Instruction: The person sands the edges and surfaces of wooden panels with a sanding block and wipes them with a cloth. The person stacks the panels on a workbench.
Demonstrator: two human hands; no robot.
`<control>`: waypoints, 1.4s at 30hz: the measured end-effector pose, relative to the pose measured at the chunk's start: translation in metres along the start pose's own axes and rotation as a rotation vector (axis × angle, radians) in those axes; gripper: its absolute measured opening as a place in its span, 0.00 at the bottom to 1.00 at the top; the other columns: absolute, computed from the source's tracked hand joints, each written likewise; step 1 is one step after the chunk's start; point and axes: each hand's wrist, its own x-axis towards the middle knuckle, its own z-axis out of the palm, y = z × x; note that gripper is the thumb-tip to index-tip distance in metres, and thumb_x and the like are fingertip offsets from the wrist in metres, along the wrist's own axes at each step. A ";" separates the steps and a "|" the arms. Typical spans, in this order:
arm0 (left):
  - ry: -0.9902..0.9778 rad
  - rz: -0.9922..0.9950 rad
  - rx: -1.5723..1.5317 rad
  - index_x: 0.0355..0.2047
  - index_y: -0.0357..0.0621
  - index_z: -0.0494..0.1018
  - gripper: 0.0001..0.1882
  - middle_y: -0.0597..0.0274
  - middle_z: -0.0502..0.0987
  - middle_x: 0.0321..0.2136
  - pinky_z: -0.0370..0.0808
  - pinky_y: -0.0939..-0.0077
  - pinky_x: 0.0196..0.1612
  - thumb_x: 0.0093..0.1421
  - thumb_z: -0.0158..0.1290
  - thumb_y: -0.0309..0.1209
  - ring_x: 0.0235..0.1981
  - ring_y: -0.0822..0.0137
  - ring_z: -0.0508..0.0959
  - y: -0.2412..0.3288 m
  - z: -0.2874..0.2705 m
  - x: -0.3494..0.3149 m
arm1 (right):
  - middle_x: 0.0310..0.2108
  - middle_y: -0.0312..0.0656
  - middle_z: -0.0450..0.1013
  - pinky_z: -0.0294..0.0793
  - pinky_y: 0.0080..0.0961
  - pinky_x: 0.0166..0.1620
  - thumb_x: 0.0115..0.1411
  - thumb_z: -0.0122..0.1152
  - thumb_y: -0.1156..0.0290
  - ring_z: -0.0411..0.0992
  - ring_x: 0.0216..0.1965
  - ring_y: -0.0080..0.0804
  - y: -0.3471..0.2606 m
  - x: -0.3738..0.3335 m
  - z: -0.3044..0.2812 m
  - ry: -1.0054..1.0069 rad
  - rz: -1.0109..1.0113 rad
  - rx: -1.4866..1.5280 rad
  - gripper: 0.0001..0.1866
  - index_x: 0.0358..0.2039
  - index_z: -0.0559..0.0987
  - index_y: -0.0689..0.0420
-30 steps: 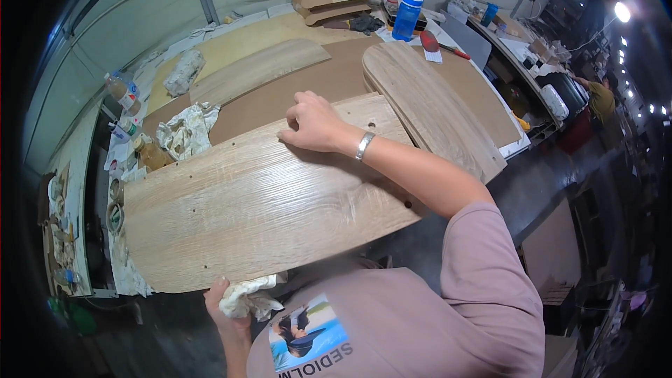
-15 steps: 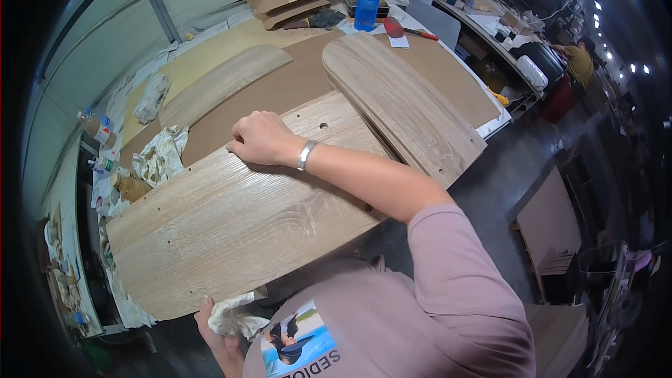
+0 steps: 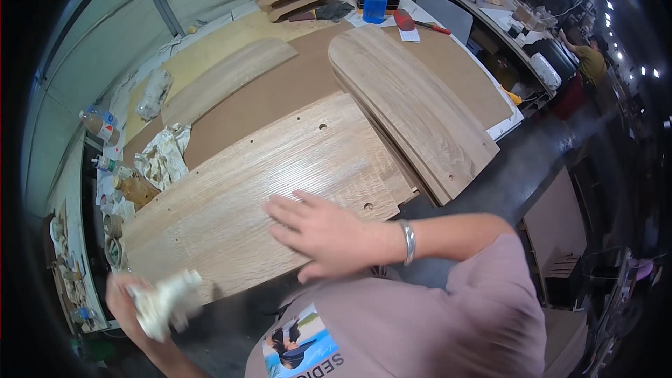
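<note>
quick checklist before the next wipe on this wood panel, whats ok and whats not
1. Rag in hand: ok. The left hand grips a white rag at the near left corner of the panel.
2. Panel steadied: ok. The right hand lies flat, fingers spread, on the wood panel.
3. Panel surface free of loose things: ok. Only drilled holes show on it.
4. Panel fully supported: cannot tell. Its near edge seems to overhang the workbench, but the torso hides the edge.
5. Neighbouring pieces apart: not ok. The rounded boards touch or overlap the panel's right end.
6. Rag loaded with finish: cannot tell. It is motion-blurred.
</note>
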 end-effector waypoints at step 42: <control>-0.708 -0.263 -0.404 0.31 0.34 0.76 0.21 0.66 0.68 0.28 0.65 0.76 0.32 0.51 0.59 0.44 0.30 0.71 0.69 0.031 0.217 0.070 | 0.61 0.57 0.63 0.55 0.40 0.67 0.51 0.67 0.55 0.57 0.66 0.50 0.015 -0.018 0.023 -0.011 0.068 0.240 0.41 0.58 0.68 0.70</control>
